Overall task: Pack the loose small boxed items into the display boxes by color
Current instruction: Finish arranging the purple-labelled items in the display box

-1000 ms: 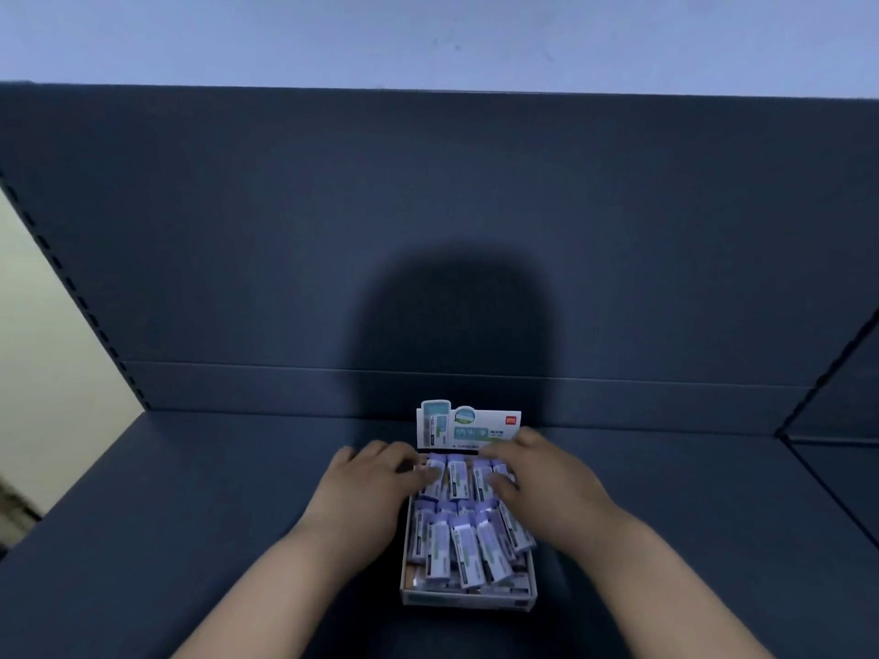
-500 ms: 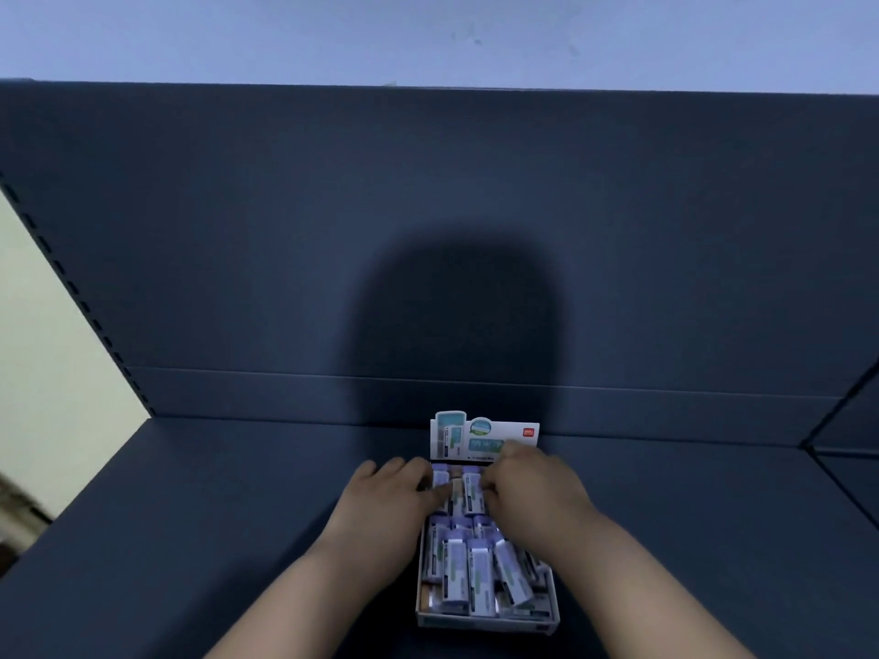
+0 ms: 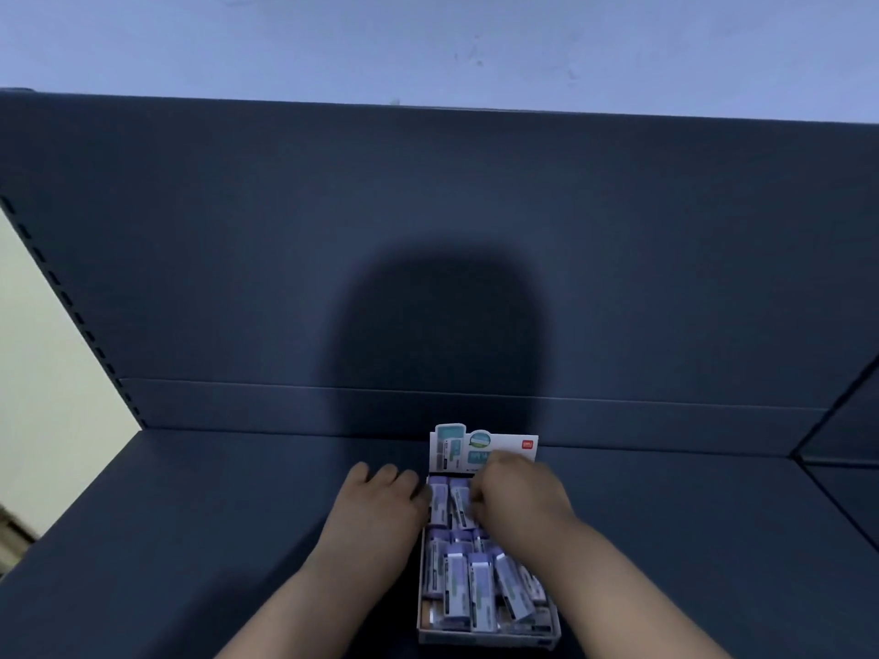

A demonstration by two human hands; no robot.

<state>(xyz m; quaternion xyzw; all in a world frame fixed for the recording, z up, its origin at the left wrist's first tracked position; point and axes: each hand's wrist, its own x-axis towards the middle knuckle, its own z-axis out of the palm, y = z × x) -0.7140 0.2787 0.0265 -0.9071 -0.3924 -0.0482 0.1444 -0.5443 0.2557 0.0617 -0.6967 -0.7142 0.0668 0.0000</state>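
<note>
While hands (image 3: 380, 506) (image 3: 518, 499) touch its far end, display box (image 3: 485, 637) lengthwise away, header (image 3: 483, 444) rearward.

Just the one view here, worn on the head: wide-angle, tipped forward and down over the shelf (image 3: 190, 539), display box (image 3: 485, 635) close at the bottom edge, back panel (image 3: 428, 206) straight ahead.

left hand (image 3: 380, 501) flat, fingers extended forward, right hand (image 3: 516, 497) curled downward, perhaps pinching
</note>
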